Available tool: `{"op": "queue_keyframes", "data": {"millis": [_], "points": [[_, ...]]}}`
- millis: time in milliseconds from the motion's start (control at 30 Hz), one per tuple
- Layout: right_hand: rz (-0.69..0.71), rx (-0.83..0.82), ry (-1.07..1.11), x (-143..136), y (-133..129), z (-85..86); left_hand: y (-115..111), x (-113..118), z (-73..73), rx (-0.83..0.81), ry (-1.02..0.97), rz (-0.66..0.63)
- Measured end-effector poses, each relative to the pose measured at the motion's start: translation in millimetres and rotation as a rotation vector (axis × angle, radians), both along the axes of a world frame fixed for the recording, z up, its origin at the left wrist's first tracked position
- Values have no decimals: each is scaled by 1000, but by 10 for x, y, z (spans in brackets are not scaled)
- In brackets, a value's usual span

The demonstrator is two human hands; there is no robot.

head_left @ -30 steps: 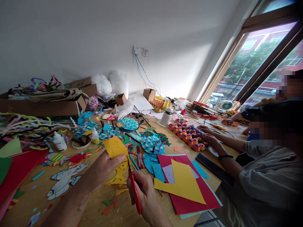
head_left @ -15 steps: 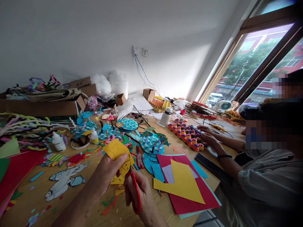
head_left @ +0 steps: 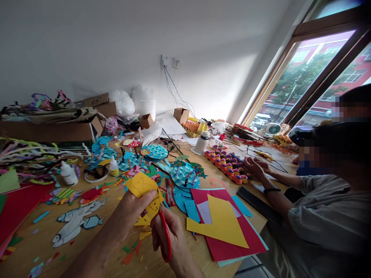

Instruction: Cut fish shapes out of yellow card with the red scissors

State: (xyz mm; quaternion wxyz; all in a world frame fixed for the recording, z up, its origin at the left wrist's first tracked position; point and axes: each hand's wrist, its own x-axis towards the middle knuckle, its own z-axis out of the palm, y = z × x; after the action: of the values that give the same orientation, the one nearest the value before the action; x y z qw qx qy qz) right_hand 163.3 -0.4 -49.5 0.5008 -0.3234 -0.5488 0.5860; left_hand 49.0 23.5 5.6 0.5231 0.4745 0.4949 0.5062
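Observation:
My left hand [head_left: 135,210] pinches a piece of yellow paper [head_left: 141,183] that has fish outlines drawn on it, the thumb pressed on top. Red-handled scissors [head_left: 165,239] are gripped in my right hand [head_left: 174,235], just below and to the right of the paper. Their blades point up at the paper's lower right edge and are mostly hidden there. Yellow scraps [head_left: 143,221] lie on the table under my hands. White fish cutouts [head_left: 68,233] rest to the left of my left forearm.
At right, a sheet of yellow paper [head_left: 227,222] lies over red paper [head_left: 226,247]. Beyond stand glue bottles [head_left: 68,174], blue paper-plate fish [head_left: 182,175] and a white bottle [head_left: 201,143]. A co-worker's hands [head_left: 256,170] are by a painted egg tray [head_left: 226,166].
The view has shifted slightly. My hands, the paper and the scissors hold nearly the same pose. The co-worker's hands have lifted a little off the egg tray.

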Motion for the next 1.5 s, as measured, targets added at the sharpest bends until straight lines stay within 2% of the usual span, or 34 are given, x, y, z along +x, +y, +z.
{"op": "queue_keyframes", "data": {"millis": [200, 600, 1000, 1500], "points": [[-26, 31, -62, 23, -8, 3, 15, -18, -44, -14, 20, -39], [-96, 86, -140, 62, 4, -55, -20, 23, -45, -12, -31, -25], [-83, 18, -72, 34, -27, -13, -56, 76, -18, -12, -124, 19], [-91, 0, -40, 21, -28, -93, -64, 86, -114, 26, -72, -18]]}}
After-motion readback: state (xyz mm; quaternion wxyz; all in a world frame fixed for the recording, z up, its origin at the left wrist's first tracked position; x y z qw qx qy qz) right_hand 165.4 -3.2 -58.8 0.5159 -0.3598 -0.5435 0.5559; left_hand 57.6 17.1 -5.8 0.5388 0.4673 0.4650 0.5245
